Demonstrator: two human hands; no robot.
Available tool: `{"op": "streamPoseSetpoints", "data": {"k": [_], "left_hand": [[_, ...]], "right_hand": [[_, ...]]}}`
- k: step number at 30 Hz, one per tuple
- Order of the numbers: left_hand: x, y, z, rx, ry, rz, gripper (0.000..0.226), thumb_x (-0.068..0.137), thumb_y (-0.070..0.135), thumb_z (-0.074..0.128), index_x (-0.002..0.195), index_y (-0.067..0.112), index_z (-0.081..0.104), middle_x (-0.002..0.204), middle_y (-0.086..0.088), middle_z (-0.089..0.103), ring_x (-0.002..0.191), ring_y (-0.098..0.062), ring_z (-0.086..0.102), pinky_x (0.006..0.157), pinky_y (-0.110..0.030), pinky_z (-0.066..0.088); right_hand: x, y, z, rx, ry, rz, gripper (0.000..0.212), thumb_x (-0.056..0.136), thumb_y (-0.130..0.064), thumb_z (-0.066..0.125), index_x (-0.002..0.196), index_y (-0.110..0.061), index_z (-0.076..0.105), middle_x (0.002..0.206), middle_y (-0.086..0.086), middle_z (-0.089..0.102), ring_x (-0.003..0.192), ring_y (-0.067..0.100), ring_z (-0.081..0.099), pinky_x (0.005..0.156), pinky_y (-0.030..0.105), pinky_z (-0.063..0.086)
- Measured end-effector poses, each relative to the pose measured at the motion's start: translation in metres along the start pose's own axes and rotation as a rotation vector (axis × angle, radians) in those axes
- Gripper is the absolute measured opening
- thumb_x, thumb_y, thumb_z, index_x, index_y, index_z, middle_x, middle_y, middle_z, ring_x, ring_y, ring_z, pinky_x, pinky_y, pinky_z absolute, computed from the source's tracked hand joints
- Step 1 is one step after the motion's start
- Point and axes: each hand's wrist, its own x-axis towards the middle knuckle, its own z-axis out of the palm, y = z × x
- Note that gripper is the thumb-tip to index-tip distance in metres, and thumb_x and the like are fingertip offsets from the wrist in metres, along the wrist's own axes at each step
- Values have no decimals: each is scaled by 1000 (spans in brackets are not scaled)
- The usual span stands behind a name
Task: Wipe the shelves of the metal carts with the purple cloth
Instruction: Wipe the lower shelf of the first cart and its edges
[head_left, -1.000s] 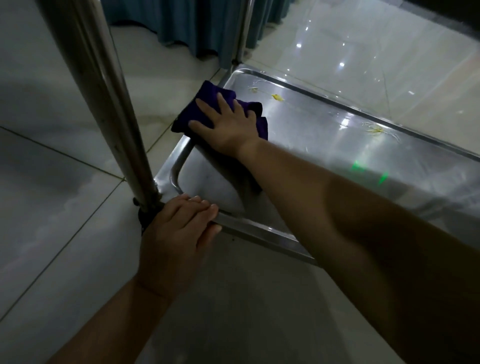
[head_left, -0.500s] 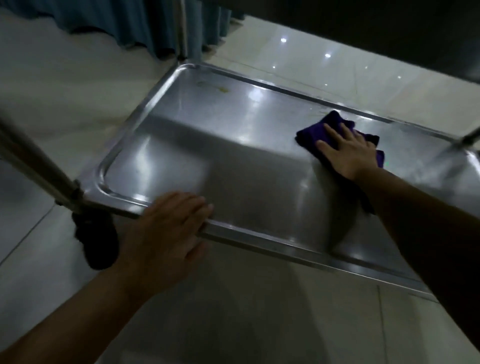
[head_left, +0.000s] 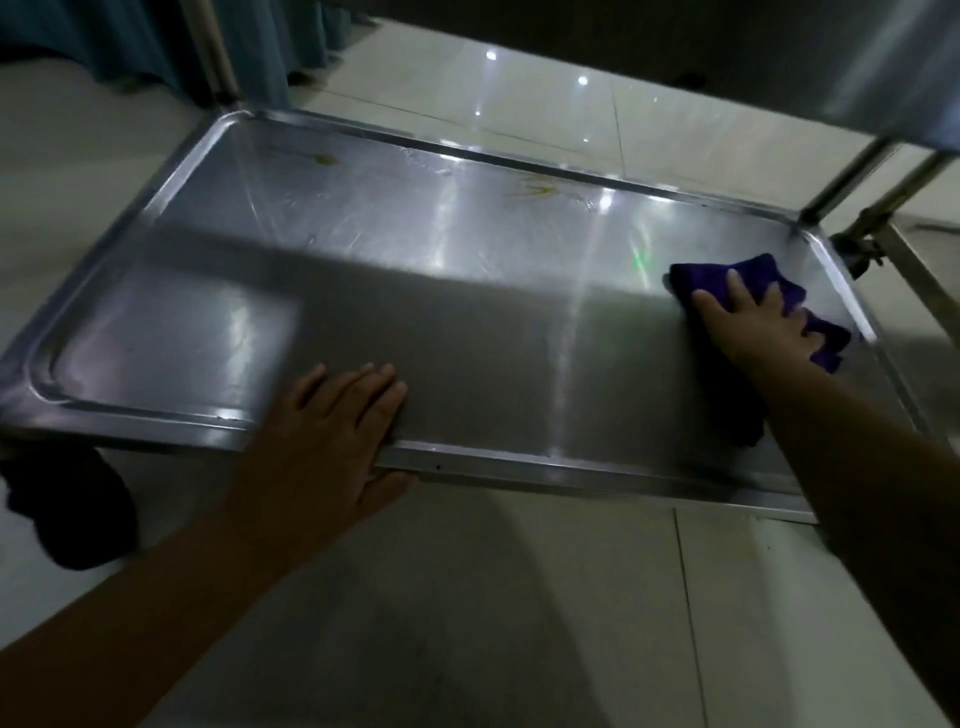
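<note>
no readable text — no labels, no numbers

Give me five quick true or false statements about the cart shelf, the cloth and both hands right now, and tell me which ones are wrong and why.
1. The right hand presses the purple cloth flat on the shelf. True.
2. The cloth is near the shelf's left end. False: it lies at the right end, by the rim.
3. The left hand rests on the shelf's near edge. True.
4. The left hand holds a second cloth. False: it holds nothing.
5. Yellowish marks show along the far side of the shelf. True.
</note>
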Motion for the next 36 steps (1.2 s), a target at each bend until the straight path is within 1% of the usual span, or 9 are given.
{"op": "streamPoseSetpoints", "data": {"k": [3,9,11,14,16,21,27,32,36], "left_hand": [[-1,2,-2,-5,-4,1,72,82,56,39,128,3,56,134,-15,53,121,-33,52,100,-49,35],[1,-2,-2,-8,1,25,75,88,61,32,126,2,57,131,-16,56,116,-34,55,97,-48,35],[1,-4,-3,-17,-5,31,80,93,63,17,126,2,57,129,-17,56,114,-34,54,97,-48,37],[-1,-2,-5,-34,22,32,83,94,63,12,127,2,57,130,-18,56,115,-29,47,98,-46,33],[-1,0,-5,-45,42,39,80,94,62,15,127,2,57,131,-17,55,117,-28,44,98,-45,32],[-2,3,-7,-45,81,49,71,82,54,40,125,1,58,131,-18,56,116,-31,51,97,-46,33],[-2,4,-5,-46,49,24,82,93,63,15,127,2,56,133,-17,54,118,-34,52,97,-49,35],[-3,5,-4,-34,66,22,78,93,60,21,128,-1,55,132,-20,53,116,-37,53,98,-52,37],[-4,0,-7,-54,57,21,76,82,56,36,128,-2,54,131,-20,55,120,-29,41,102,-44,27]], "right_hand": [[-17,-62,15,-32,26,-90,70,92,-71,25,152,-40,10,162,6,2,146,40,2,113,61,3],[-91,-198,55,-144,-22,-612,69,91,-72,23,152,-43,8,163,4,-3,147,37,-5,113,60,2],[-112,-203,59,-172,-63,-765,68,91,-72,22,151,-45,5,163,3,-5,147,35,-6,114,58,0],[-112,-174,57,-172,-61,-870,66,91,-72,22,150,-47,6,163,-1,-3,148,28,-4,116,53,0],[-95,-141,51,-161,-34,-820,65,91,-73,23,149,-49,10,163,-3,1,149,25,1,116,50,4],[-44,-34,24,-142,17,-457,62,92,-70,27,149,-49,12,163,-5,5,148,24,7,115,48,10],[-31,92,5,-218,-40,-109,65,92,-64,22,152,-45,4,163,2,-3,147,34,2,114,60,11],[-67,74,9,-82,-28,60,66,95,-67,24,151,-44,0,162,5,-4,147,36,1,115,57,5],[-92,27,20,-95,-16,-78,67,94,-68,23,152,-43,0,162,5,-5,147,37,0,114,58,4]]}}
